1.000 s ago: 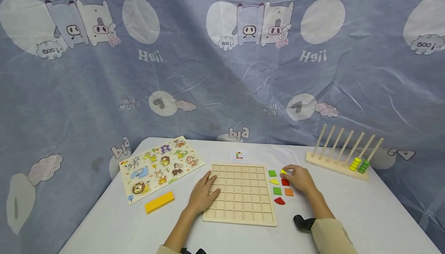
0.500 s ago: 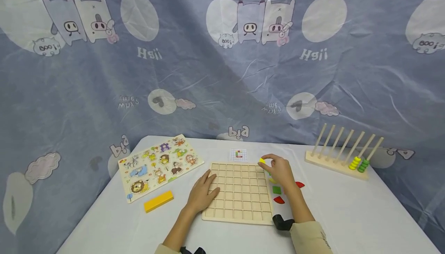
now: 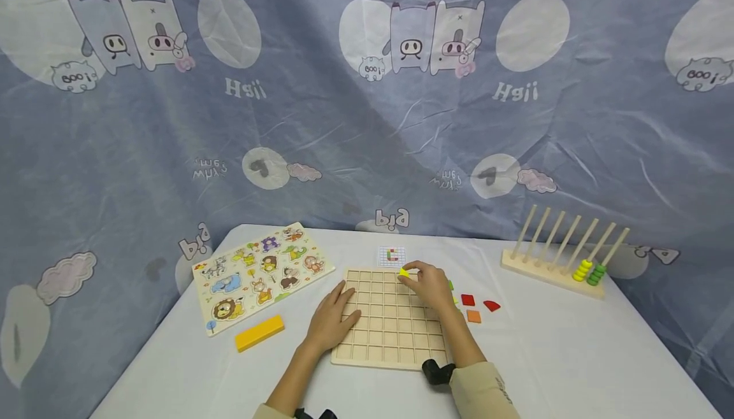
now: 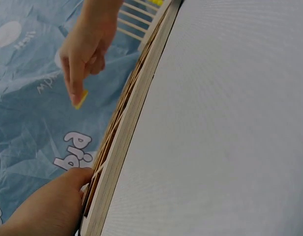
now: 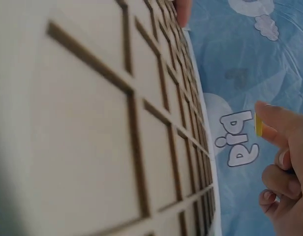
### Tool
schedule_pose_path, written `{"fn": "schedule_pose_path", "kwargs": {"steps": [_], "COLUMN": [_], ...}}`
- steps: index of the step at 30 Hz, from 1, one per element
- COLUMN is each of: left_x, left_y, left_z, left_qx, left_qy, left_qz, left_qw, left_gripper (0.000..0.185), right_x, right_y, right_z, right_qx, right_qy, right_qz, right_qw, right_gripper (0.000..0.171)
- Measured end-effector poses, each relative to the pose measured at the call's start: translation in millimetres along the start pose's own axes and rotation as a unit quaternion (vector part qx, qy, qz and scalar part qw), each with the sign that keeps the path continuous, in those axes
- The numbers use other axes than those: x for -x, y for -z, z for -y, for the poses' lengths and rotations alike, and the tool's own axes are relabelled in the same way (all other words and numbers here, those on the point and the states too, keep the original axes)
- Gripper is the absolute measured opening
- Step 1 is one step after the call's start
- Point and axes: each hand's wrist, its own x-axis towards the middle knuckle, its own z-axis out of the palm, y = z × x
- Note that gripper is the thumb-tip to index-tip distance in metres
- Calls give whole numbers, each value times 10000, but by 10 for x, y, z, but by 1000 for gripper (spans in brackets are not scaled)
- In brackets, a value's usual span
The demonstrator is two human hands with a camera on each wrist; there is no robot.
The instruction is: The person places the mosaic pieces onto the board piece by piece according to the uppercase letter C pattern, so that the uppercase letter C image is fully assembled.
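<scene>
The white table (image 3: 573,355) spans the bottom of the frame; its top looks smooth, so an uneven push might make things skid. The puzzle (image 3: 243,291) lies at the left of the frame, apart from both hands and at little risk. The board (image 3: 381,325), bottom centre, could slide or tip if its far edge were pressed hard without a counterweight. The rack (image 3: 545,272) stands at the right of the frame, well out of reach of a knock.

The left hand (image 3: 331,320) rests on the board's left edge, fingers extended and slightly spread; lifting it would take away that steadying. The right hand (image 3: 431,284), over the board's top edge, pinches the yellow piece (image 3: 404,272) between thumb and forefinger, its other fingers curled in. Its forearm hides part of the board's right side, so a low sweep there could scatter loose pieces.

The bar (image 3: 260,333) lies lower left. The black mount (image 3: 438,372) is by the board's lower right corner and might bump it. The card (image 3: 392,256) sits just above the board, near enough for a stray finger to nudge.

Right of the board lie a red wedge (image 3: 491,305), a red square (image 3: 467,300) and an orange square (image 3: 473,316). Fingertips mostly cover the yellow piece, held clear of the board; so slight a hold could let it slip, twist or land across a ridge.
</scene>
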Motion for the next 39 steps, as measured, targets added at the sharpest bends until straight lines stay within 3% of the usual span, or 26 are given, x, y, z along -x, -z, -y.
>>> {"fn": "schedule_pose_path", "kwargs": {"steps": [8, 21, 39], "left_x": [-3, 1, -3], "left_y": [-3, 1, 9], "left_z": [3, 5, 1], "left_qx": [-10, -30, -22], "left_qy": [-37, -21, -93], "left_qz": [-40, -50, -59], "left_qw": [10000, 10000, 9999], "left_gripper": [55, 55, 55], "right_x": [9, 65, 74], "right_y": [-182, -263, -274], "right_z": [-101, -167, -179], "right_qx": [9, 230, 160], "right_qy": [-320, -104, -197], "right_qz": [415, 361, 353], "right_qw": [9986, 9990, 9991], "right_gripper": [28, 28, 27]}}
